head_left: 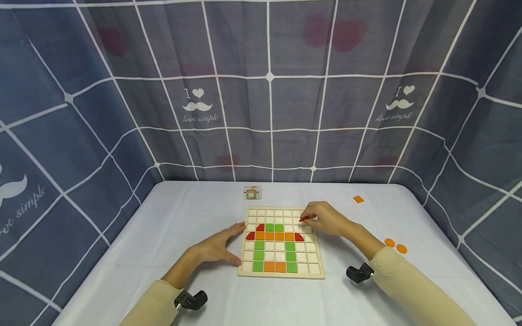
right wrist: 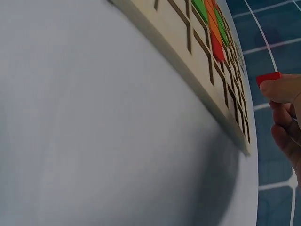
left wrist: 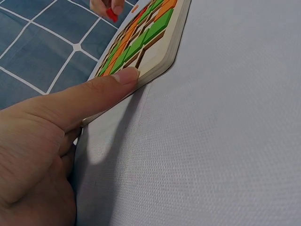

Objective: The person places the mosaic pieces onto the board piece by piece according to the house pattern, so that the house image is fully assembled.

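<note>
A square wooden grid board (head_left: 281,275) lies on the table with green, orange and red tiles set in some of its squares, forming a mushroom-like pattern. My left hand (head_left: 214,246) is spread along its left side; the thumb (left wrist: 106,87) presses the near part of that edge and the fingertips touch higher up. Above the board's right side, my right hand (head_left: 326,218) pinches a small red tile (right wrist: 267,77) between thumb and fingers. The tile's outline is partly covered by the fingertips. On the board, a rounded red tile (head_left: 299,237) ends the orange row at the right.
Behind the board lies a small picture card (head_left: 252,193) with a similar pattern. To the right are an orange diamond-shaped tile (head_left: 358,199) and two orange round tiles (head_left: 389,242), the latter near the right forearm. A dark checked curtain (head_left: 244,104) surrounds the white table (head_left: 163,226).
</note>
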`<state>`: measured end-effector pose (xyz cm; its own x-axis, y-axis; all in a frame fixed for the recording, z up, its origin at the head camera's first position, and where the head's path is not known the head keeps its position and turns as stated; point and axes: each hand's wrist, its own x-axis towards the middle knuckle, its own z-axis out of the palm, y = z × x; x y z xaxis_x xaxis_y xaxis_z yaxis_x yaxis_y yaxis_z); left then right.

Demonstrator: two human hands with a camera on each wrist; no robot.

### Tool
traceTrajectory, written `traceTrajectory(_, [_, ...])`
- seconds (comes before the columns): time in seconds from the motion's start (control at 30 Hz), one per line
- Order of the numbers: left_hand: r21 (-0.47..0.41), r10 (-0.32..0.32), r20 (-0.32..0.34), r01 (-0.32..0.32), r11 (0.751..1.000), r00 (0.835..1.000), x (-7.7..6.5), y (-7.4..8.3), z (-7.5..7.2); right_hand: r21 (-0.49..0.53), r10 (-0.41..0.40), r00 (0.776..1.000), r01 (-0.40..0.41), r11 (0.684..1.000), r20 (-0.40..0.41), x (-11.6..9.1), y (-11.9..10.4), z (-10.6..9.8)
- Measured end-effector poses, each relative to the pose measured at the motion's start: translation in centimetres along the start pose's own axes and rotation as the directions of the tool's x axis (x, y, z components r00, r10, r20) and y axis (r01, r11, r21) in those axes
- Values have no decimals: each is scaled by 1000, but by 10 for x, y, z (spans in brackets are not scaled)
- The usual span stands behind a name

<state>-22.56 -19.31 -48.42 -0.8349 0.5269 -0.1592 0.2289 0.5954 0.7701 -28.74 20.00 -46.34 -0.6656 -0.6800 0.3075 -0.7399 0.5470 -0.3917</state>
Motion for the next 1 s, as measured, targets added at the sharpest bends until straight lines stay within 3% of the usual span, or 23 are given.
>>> traceTrajectory(0.23, [-1,-7,-4,7,1000,1000,0,-1,0,22,-51,998,50,998,44,17,-12,19])
traceTrajectory(0.43, [0,-9,-7,9,1000,1000,1,-1,1,-5,-42,995,43,999,89,23,-16,28])
traceTrajectory(1.0, [-3,-2,-9,2,1000,1000,1,-3,1,-22,-84,981,89,996,174,23,-20,26])
